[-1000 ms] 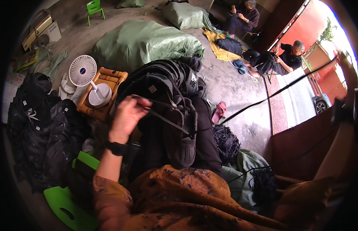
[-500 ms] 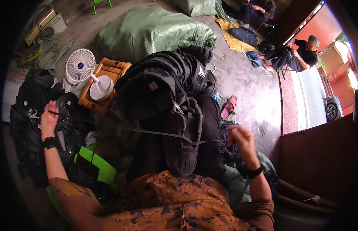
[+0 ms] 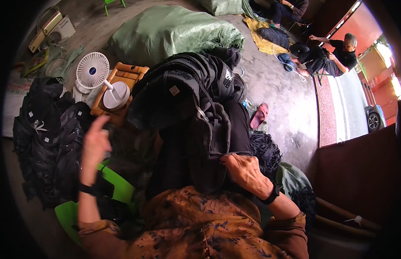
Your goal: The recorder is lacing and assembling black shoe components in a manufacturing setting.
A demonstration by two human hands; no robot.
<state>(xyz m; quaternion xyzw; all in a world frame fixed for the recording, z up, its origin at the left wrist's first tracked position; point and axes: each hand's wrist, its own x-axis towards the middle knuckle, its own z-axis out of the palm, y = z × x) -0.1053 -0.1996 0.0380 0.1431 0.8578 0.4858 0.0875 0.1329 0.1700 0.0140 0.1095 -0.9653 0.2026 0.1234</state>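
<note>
A black shoe upper [image 3: 211, 134] lies across my lap, its opening upward and its toe end toward me. My right hand [image 3: 245, 172] is closed at the upper's right side, pinching a dark lace against its edge. Out to the left, my left hand [image 3: 96, 140] is raised and smeared by motion. One of its fingers points up, and I cannot make out whether it holds anything. Beyond the upper, a thick bundle of nested black shoe uppers [image 3: 166, 97] rests over my knees.
A white fan [image 3: 116, 95] stands on a bamboo stool [image 3: 138, 70]. Black uppers [image 3: 41, 146] are heaped at left by a green chair [image 3: 116, 183]. A laces pile [image 3: 265, 151] and pink slipper [image 3: 259, 115] lie right. Beyond are a green sack [image 3: 170, 32] and a seated person [image 3: 338, 56].
My left hand has swung inward to the right from its outstretched place. My right hand has come down and left onto the upper. The lace no longer shows stretched across to the left.
</note>
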